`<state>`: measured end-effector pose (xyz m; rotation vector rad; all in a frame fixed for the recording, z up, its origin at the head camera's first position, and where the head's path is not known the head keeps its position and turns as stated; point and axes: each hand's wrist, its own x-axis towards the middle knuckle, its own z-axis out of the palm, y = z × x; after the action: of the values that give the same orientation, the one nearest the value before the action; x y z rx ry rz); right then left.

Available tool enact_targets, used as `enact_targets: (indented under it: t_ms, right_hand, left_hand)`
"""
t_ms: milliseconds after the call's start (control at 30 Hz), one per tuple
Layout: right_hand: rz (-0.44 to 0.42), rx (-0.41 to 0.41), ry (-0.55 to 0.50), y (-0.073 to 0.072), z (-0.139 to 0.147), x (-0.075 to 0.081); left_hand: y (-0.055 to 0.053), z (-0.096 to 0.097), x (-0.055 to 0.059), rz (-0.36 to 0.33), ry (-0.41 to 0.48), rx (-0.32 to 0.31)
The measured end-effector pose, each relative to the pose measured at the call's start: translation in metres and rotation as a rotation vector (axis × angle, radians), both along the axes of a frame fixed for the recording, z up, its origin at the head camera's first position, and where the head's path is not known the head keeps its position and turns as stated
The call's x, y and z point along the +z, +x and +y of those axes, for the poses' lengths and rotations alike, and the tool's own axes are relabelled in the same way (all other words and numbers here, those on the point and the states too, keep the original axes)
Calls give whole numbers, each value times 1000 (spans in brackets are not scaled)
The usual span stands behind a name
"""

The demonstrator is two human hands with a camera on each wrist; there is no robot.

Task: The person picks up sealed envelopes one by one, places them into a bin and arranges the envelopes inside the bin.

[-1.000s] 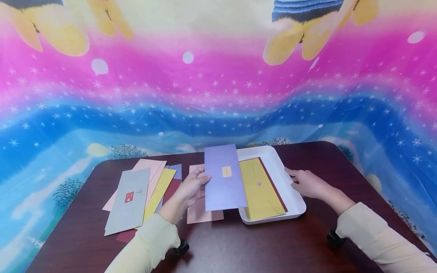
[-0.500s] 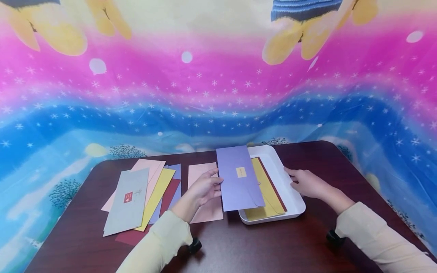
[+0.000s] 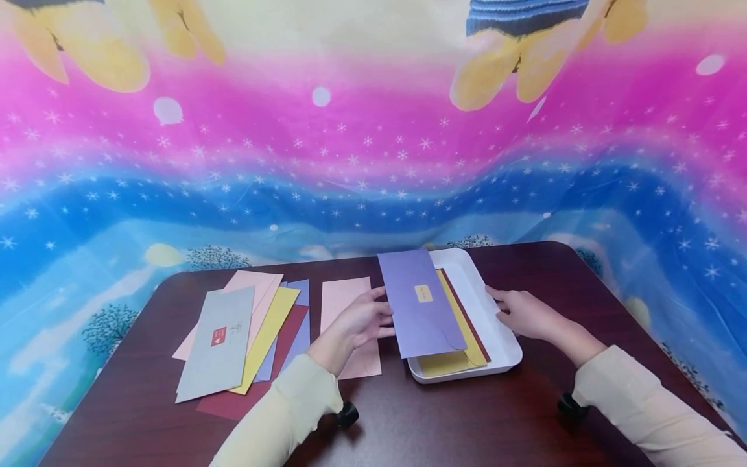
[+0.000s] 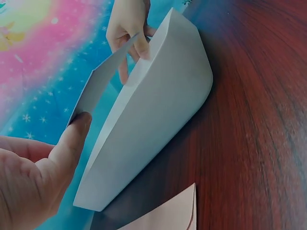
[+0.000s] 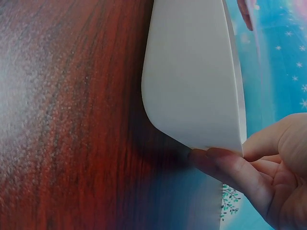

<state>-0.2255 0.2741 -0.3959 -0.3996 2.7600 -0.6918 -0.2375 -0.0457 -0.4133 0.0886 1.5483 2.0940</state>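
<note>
My left hand point(image 3: 364, 319) pinches a long purple envelope point(image 3: 417, 311) by its left edge, thumb against it in the left wrist view. The envelope, with a small cream label, is held over the left part of a white tray point(image 3: 493, 337). Inside the tray lies a yellow envelope point(image 3: 449, 363), partly hidden by the purple one, with a dark red envelope point(image 3: 467, 314) showing along its right side. My right hand point(image 3: 525, 314) grips the tray's right rim; in the right wrist view its thumb and fingers hold the tray wall point(image 5: 194, 76).
Left of the tray a pale pink envelope point(image 3: 347, 295) lies on the dark wooden table point(image 3: 408, 421). Further left is a fanned pile with a grey envelope point(image 3: 217, 344) on top, over pink, yellow point(image 3: 271, 337), dark red and purple ones. A printed cloth point(image 3: 350, 162) hangs behind.
My left hand has carried the purple envelope rightward, from beside the tray to over the yellow envelope, uncovering the pale pink envelope. My right hand has stayed at the tray rim.
</note>
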Motion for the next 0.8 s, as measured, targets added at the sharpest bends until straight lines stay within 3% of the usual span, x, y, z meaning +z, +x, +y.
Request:
enact_targets:
  t_ms: [333,800]
  right_hand:
    - [-4,0,-8,0,0,0]
    - [-3,-5,-11,2,-2,2]
  left_hand:
    - [4,14,-2,-8,14,-65]
    - [7,26,0,-18,-43,-41]
